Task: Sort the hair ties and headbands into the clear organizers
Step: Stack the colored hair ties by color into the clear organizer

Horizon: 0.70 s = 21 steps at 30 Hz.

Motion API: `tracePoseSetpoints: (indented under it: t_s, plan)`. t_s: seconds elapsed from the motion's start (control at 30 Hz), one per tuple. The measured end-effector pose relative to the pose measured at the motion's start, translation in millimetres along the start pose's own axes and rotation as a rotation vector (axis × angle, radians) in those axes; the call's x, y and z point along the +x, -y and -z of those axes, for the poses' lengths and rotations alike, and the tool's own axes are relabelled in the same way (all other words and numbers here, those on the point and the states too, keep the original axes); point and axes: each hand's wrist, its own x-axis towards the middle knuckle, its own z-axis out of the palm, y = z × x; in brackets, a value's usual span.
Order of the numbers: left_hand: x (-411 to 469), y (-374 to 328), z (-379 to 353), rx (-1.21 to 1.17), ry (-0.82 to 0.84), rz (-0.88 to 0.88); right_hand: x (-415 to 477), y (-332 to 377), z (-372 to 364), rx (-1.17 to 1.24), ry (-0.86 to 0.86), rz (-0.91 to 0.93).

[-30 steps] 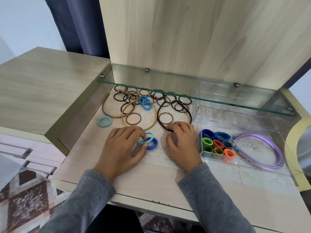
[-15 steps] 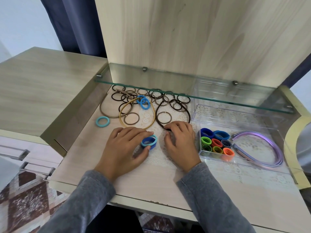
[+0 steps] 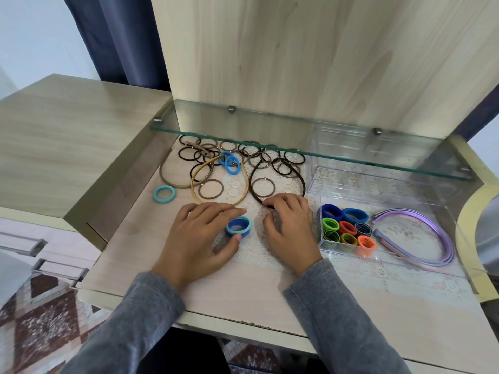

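Blue+teal ties point(image 3: 239, 226) stacked mid-desk, brown ties point(image 3: 205, 155) & headbands point(image 3: 192, 184) behind, coloured ties point(image 3: 347, 228) + purple headbands point(image 3: 437, 264) in organizer point(image 3: 351, 253).

brown headband point(image 3: 250, 184) tip under right hand point(image 3: 290, 228); rear hair ties point(image 3: 228, 146) behind shelf point(image 3: 297, 136)

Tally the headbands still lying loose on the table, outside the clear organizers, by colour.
taupe headband: 1
gold headband: 1
dark brown headband: 1
Total: 3
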Motion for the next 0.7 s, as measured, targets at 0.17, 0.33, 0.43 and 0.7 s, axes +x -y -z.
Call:
tracePoseSetpoints:
  t_s: [0.17, 0.33, 0.43, 0.7]
  plan:
    - [0, 1, 1, -0.006, -0.025, 0.124, 0, 4, 4, 0.081, 0.002, 0.040]
    - [1, 7, -10, 0.055, 0.066, 0.376, -3, 11, 10, 0.151, 0.029, 0.214]
    - [2, 8, -13, 0.051, 0.118, 0.417, -4, 12, 10, 0.136, 0.100, 0.258]
    - [3, 9, -14, 0.070, 0.204, 0.444, -4, 10, 9, 0.078, 0.177, 0.250]
